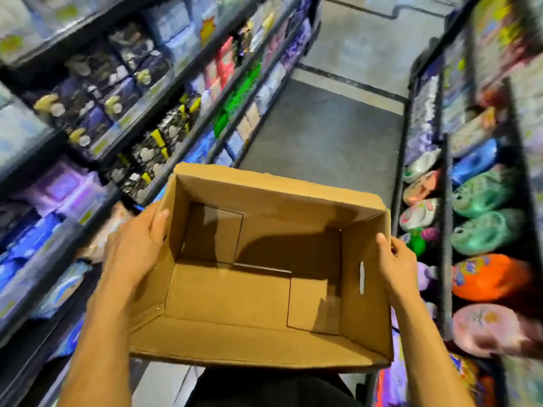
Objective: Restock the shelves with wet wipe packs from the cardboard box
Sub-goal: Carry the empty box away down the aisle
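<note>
Left shelves (97,113): stocked with blurred packs; purple packs (64,186) on a lower tier.
Left hand (138,242): fingers hold the box's left wall, thumb over the rim.
Cardboard box (264,195): open-topped, held between both hands above the aisle floor (323,136); bottom flaps exposed.
Right hand (396,259): fingers hold the right wall, thumb over the rim.
Right shelves (443,201): colourful bagged goods, blurred.
</note>
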Demonstrator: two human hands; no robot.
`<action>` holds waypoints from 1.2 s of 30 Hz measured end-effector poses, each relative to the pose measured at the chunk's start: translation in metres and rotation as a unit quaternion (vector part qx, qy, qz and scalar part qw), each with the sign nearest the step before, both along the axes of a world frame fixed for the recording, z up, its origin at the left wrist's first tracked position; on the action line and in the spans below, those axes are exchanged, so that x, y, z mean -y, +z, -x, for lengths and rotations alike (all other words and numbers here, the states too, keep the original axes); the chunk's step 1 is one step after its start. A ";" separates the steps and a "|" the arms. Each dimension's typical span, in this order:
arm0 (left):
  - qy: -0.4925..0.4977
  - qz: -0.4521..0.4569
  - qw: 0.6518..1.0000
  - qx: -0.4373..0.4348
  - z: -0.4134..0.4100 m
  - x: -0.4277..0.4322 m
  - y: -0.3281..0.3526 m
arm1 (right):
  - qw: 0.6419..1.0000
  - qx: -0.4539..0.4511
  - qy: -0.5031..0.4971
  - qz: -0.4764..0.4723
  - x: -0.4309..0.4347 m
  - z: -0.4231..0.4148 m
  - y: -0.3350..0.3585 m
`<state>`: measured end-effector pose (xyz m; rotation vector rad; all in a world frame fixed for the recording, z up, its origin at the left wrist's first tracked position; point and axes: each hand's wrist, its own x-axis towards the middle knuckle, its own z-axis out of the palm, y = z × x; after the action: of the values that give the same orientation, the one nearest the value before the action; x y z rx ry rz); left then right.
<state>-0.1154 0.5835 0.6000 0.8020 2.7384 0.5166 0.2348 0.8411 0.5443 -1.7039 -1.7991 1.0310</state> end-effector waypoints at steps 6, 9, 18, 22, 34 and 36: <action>-0.054 0.000 0.998 0.016 0.012 -0.083 -0.010 | 0.998 0.007 -0.061 0.024 -0.040 -0.022 -0.012; -0.049 0.014 0.998 0.024 0.020 -0.126 -0.002 | 0.994 0.011 -0.095 0.046 -0.067 -0.025 -0.013; -0.044 -0.013 0.999 0.006 0.035 -0.228 0.014 | 0.993 -0.047 -0.084 0.071 -0.147 -0.017 -0.008; -0.043 0.003 0.999 0.000 0.053 -0.271 0.013 | 0.995 -0.019 -0.060 0.071 -0.183 -0.012 0.005; -0.112 -0.009 0.993 0.024 0.152 -0.438 0.019 | 0.991 0.028 -0.123 0.037 -0.313 0.065 0.039; -0.121 -0.037 0.992 0.030 0.169 -0.465 0.023 | 0.993 0.022 -0.113 0.029 -0.332 0.078 0.042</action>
<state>-0.2842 1.0484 0.6226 1.0997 2.5345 0.5821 0.1566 1.1726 0.5862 -1.9278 -1.5712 0.9627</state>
